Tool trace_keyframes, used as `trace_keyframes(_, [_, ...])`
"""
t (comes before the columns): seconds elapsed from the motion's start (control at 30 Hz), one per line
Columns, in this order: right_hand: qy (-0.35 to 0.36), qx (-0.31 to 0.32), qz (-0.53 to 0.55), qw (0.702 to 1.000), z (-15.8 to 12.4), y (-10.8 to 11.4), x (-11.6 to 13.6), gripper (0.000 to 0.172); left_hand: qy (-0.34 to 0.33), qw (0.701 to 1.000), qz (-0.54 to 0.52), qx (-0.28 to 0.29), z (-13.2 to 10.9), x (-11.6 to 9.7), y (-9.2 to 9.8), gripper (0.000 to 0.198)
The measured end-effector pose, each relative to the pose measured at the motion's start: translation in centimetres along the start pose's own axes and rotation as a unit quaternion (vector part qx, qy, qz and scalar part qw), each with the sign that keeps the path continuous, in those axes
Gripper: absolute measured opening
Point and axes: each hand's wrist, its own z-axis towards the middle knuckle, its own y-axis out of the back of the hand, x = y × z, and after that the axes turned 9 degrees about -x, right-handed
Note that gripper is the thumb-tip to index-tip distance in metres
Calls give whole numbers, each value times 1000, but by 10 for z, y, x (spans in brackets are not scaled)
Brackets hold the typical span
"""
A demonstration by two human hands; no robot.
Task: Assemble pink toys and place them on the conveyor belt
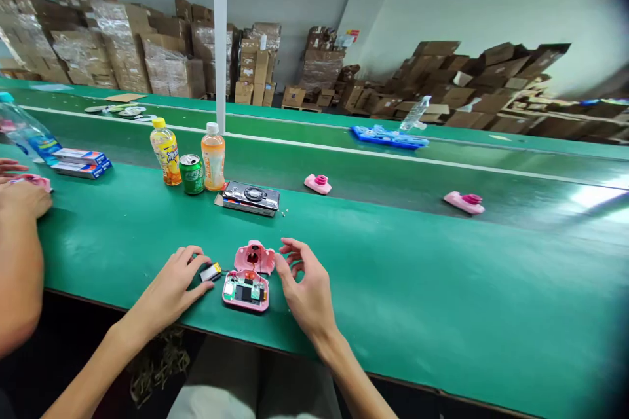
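Note:
A small pink toy camera lies opened on the green table in front of me. Its front housing [240, 302] holds green circuit boards and a dark screen part. Behind it stands the pink cover [242, 258], joined by thin wires. A silver battery with yellow tape [210, 272] sits left of the housing, between the thumb and fingers of my left hand [175, 280]. My right hand [308, 285] is at the cover's right edge, fingers curved and apart, thumb tip close to the cover; whether it touches I cannot tell.
Beyond my hands stand a yellow-capped bottle [166, 152], a green can [191, 174], an orange drink bottle [213, 157] and a black device on a box [250, 198]. Pink cameras [318, 184] lie on the conveyor belt [393, 200]. At left, a co-worker's hands [24, 200] work on a pink piece.

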Motion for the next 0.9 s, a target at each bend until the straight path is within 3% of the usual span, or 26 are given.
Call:
trace_keyframes(0.2, [133,55,-13,989,-32,-39,38,15,140,975,-169,-26,4,-28,-11,15])
trace_keyframes(0.33, [122,95,-43,987,-34,-62,38,13,201,935,-291,-16,-2,-41,-14,27])
trace_keyframes(0.57, [122,146,-60,980,-26,-56,35,13,238,887,-393,-48,-7,-43,-20,34])
trace_keyframes(0.77, [199,91,-60,974,-37,-58,25,18,355,763,-531,-99,-1,-49,-19,60])
trace_keyframes(0.9, [201,145,8,969,-33,-59,23,18,368,747,-546,-87,-5,-48,-21,69])
